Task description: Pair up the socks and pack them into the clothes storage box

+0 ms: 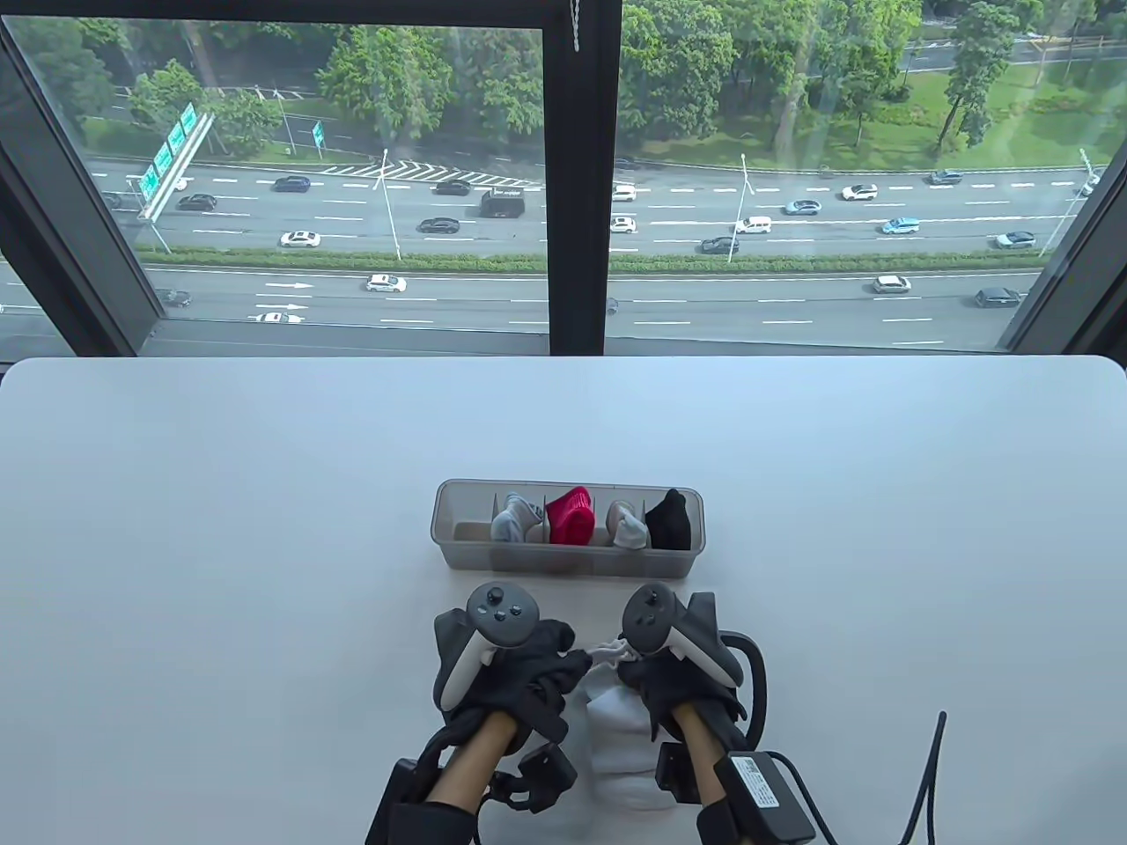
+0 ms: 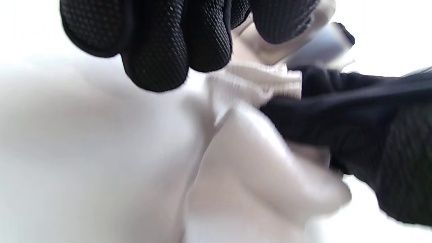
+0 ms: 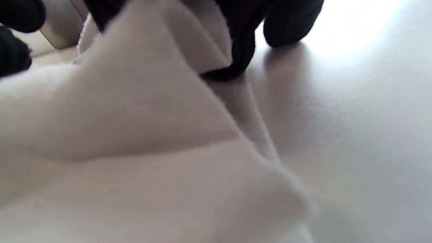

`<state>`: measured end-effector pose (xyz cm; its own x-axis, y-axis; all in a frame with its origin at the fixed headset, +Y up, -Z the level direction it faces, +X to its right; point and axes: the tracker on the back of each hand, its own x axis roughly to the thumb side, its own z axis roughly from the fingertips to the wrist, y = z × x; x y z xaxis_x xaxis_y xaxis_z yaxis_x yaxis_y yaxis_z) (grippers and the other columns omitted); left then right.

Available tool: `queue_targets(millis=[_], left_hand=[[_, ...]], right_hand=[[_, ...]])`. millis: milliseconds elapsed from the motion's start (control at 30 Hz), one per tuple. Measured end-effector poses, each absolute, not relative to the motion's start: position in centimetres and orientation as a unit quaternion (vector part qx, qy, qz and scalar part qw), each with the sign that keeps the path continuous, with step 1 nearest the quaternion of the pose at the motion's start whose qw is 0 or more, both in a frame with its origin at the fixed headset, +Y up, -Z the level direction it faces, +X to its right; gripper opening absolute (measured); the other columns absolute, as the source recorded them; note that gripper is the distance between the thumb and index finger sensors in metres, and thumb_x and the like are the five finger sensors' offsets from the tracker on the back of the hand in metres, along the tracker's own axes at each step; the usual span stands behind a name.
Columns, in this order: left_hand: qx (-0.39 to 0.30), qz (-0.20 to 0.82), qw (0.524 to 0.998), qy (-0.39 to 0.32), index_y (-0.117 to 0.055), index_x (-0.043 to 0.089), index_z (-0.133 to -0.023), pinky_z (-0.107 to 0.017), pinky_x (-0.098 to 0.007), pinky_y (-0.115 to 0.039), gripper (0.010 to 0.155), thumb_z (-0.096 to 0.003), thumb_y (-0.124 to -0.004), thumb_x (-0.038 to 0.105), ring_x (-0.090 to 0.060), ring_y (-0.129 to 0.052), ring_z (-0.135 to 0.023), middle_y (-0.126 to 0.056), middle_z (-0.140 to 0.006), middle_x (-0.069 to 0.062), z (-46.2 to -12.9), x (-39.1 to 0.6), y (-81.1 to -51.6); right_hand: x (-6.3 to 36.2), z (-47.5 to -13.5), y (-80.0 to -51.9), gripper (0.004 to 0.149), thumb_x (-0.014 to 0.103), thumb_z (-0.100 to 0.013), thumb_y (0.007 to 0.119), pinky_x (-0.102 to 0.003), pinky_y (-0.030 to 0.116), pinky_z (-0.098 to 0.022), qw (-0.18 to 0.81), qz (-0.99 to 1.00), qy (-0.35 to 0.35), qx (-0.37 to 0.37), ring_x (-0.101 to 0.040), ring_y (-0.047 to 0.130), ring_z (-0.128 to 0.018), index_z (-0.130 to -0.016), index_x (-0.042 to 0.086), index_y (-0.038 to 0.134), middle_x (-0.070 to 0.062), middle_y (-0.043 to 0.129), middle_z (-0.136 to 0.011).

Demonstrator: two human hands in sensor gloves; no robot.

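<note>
1. Table view shows both gloved hands low in the centre of the frame, on the white surface [image 1: 220, 528], with white socks [image 1: 616, 731] bunched between them.
2. In it the left hand [image 1: 511, 673] reaches its curled fingers to the sock's ribbed cuff [image 1: 607, 653].
3. From the other side the right hand [image 1: 673, 669] pinches the same cuff; the left wrist view shows its dark fingers [image 2: 303, 114] closed on the white fabric [image 2: 253, 81].
4. Just above the hands stands the clear storage box [image 1: 458, 550], divided into compartments.
5. From left to right it holds a grey-white pair [image 1: 515, 519], a red pair [image 1: 570, 517], another grey-white pair [image 1: 629, 526] and a black pair [image 1: 669, 519]; the leftmost compartment shows no sock.
</note>
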<state>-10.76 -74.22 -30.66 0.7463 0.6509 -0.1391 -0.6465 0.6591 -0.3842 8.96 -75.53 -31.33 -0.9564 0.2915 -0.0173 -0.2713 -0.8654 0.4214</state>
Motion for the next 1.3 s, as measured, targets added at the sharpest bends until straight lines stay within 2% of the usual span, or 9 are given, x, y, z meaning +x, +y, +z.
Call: queue_targets(millis=[133, 200, 300, 400, 567, 733, 967, 1100, 1300], left_hand=[[-0.249, 0.416, 0.868, -0.109, -0.03, 0.01, -0.115, -0.075, -0.071, -0.038, 0.085, -0.0526, -0.067, 0.054, -0.054, -0.038, -0.109, -0.035, -0.12, -0.026, -29.9, -11.2, -72.5], [-0.272, 0.425, 0.853, -0.131, -0.031, 0.005, -0.114, -0.074, -0.072, -0.042, 0.088, -0.052, -0.066, 0.057, -0.056, -0.045, -0.107, -0.042, -0.118, -0.029, -29.6, -11.2, -72.3], [-0.193, 0.479, 0.845, -0.14, -0.074, 0.003, -0.093, -0.066, -0.064, -0.066, 0.058, -0.0533, -0.07, 0.044, -0.047, -0.09, -0.081, -0.092, -0.086, -0.019, -29.3, -11.7, -71.3], [-0.125, 0.496, 0.855, -0.089, -0.084, 0.008, -0.084, -0.06, -0.059, -0.076, 0.044, -0.0555, -0.068, 0.037, -0.04, -0.102, -0.068, -0.103, -0.072, -0.014, -28.9, -13.1, -70.4], [-0.099, 0.531, 0.836, -0.101, -0.064, 0.016, -0.102, -0.063, -0.059, -0.073, 0.046, -0.0583, -0.064, 0.029, -0.038, -0.099, -0.072, -0.101, -0.076, -0.012, -29.0, -14.8, -70.2], [-0.15, 0.542, 0.802, -0.201, -0.069, 0.013, -0.1, -0.067, -0.065, -0.066, 0.045, -0.058, -0.063, 0.03, -0.047, -0.089, -0.083, -0.093, -0.089, -0.019, -28.9, -13.4, -69.8], [-0.166, 0.569, 0.758, -0.272, -0.069, 0.008, -0.101, -0.068, -0.065, -0.064, 0.053, -0.0596, -0.057, 0.039, -0.048, -0.082, -0.091, -0.086, -0.098, -0.019, -28.3, -12.2, -69.5], [-0.2, 0.558, 0.749, -0.295, -0.057, 0.007, -0.108, -0.07, -0.07, -0.058, 0.083, -0.048, -0.07, 0.063, -0.051, -0.071, -0.099, -0.076, -0.108, -0.02, -28.0, -11.9, -69.6], [-0.147, 0.486, 0.826, -0.247, -0.068, 0.014, -0.1, -0.068, -0.065, -0.064, 0.046, -0.0572, -0.07, 0.032, -0.046, -0.082, -0.092, -0.087, -0.097, -0.014, -27.8, -11.3, -69.3]], right_hand=[[8.8, -29.2, -71.5, 0.043, 0.033, -0.053, 0.077, -0.059, 0.066, -0.069, 0.24, 0.956, 0.126, 0.114, -0.024, 0.091, -0.072, -0.095, 0.031, 0.064, -0.002, 0.082, -0.077], [8.5, -28.4, -70.2, 0.043, 0.033, -0.053, 0.078, -0.057, 0.068, -0.069, 0.274, 0.946, 0.094, 0.143, -0.023, 0.093, -0.071, -0.094, 0.032, 0.066, -0.001, 0.083, -0.077], [8.5, -27.6, -69.6, 0.047, 0.035, -0.052, 0.081, -0.054, 0.071, -0.069, 0.285, 0.945, 0.047, 0.156, -0.019, 0.096, -0.067, -0.096, 0.032, 0.065, 0.001, 0.085, -0.075], [9.2, -27.5, -69.1, 0.069, 0.035, -0.051, 0.081, -0.053, 0.072, -0.068, 0.308, 0.94, 0.015, 0.148, -0.018, 0.097, -0.064, -0.11, 0.015, 0.051, 0.0, 0.086, -0.075], [11.4, -26.5, -67.5, 0.038, 0.034, -0.052, 0.079, -0.055, 0.071, -0.067, 0.302, 0.941, -0.036, 0.149, -0.02, 0.097, -0.064, -0.09, 0.029, 0.078, -0.001, 0.086, -0.074], [10.9, -25.9, -66.2, 0.037, 0.035, -0.053, 0.077, -0.061, 0.063, -0.072, 0.369, 0.894, 0.035, 0.251, -0.033, 0.089, -0.086, -0.09, 0.033, 0.076, -0.006, 0.083, -0.097], [10.8, -25.3, -66.4, 0.039, 0.039, -0.054, 0.073, -0.056, 0.066, -0.071, 0.359, 0.909, -0.089, 0.191, -0.02, 0.098, -0.071, -0.091, 0.026, 0.074, 0.002, 0.093, -0.075], [10.5, -25.1, -66.7, 0.04, 0.039, -0.055, 0.073, -0.056, 0.066, -0.071, 0.352, 0.913, -0.098, 0.18, -0.02, 0.095, -0.07, -0.093, 0.023, 0.07, 0.001, 0.091, -0.075], [11.1, -25.7, -67.4, 0.058, 0.048, -0.049, 0.073, -0.057, 0.064, -0.072, 0.262, 0.945, -0.121, 0.155, -0.015, 0.094, -0.065, -0.101, 0.023, 0.063, 0.006, 0.088, -0.07]])
